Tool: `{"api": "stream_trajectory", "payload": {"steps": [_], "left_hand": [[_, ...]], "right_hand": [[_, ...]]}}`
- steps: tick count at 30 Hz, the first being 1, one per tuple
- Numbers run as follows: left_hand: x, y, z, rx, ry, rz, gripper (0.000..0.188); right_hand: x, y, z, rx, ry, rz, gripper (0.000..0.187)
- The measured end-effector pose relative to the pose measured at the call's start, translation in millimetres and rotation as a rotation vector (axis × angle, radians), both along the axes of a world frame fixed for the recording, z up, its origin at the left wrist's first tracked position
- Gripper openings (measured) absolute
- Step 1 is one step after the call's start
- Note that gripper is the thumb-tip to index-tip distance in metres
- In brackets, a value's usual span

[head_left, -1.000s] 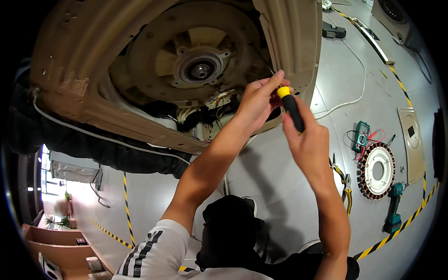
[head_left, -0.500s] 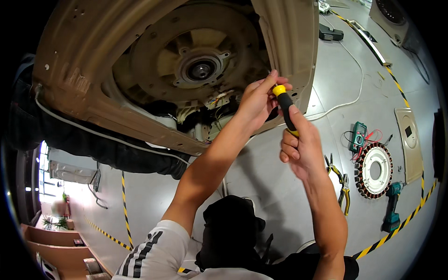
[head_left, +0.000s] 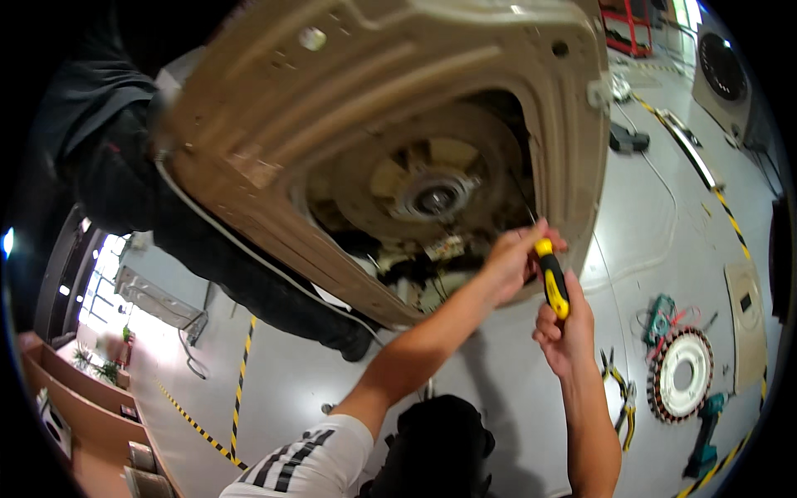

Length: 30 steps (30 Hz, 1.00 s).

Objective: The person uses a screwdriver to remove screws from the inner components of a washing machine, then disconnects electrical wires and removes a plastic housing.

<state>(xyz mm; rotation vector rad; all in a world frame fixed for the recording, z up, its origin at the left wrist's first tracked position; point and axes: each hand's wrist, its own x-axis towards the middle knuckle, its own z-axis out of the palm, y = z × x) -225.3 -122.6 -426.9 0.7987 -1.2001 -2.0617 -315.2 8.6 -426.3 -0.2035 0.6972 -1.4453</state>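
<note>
A screwdriver [head_left: 553, 280] with a yellow and black handle points up and away, its thin shaft reaching into the opening of a tan washing machine cabinet [head_left: 365, 108]. My right hand [head_left: 570, 332] is closed round the handle's rear end. My left hand [head_left: 513, 264] pinches the front of the handle by the shaft, beside the opening's lower right edge. Where the tip ends is hard to make out. Inside the opening sit a round tub back with a metal hub [head_left: 437, 197] and loose wiring [head_left: 444, 247] below it.
A person's dark-clothed leg [head_left: 249, 282] is beside the cabinet's left. On the grey floor at right lie pliers [head_left: 628, 415], a multimeter [head_left: 661, 319], a ring-shaped motor stator [head_left: 681, 373], a cordless drill [head_left: 706, 436] and a tan panel [head_left: 746, 328]. A grey hose [head_left: 224, 224] runs along the cabinet's edge.
My view has shifted, so the cabinet, hands and floor tools appear lower and farther right. Both hands keep hold of the screwdriver at the opening's edge.
</note>
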Motion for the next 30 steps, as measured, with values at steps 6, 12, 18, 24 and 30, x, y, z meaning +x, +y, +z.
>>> {"api": "stream_trajectory", "payload": {"steps": [6, 12, 18, 24, 30], "left_hand": [[-13, 6, 11, 0.033, -0.089, -0.090, 0.035], [-21, 4, 0, 0.094, 0.087, -0.006, 0.034], [-19, 7, 3, 0.072, -0.013, -0.027, 0.033], [-18, 2, -6, 0.090, 0.017, 0.038, 0.031], [-18, 8, -3, 0.112, 0.059, 0.007, 0.031]], "right_hand": [[-10, 3, 2, -0.205, 1.670, -0.531, 0.036], [-5, 3, 8, -0.055, 0.351, -0.232, 0.036], [-15, 4, 5, -0.051, 0.665, -0.117, 0.034], [-15, -2, -19, -0.248, 1.377, -0.473, 0.041], [-19, 7, -16, -0.122, -0.130, 0.084, 0.047]]}}
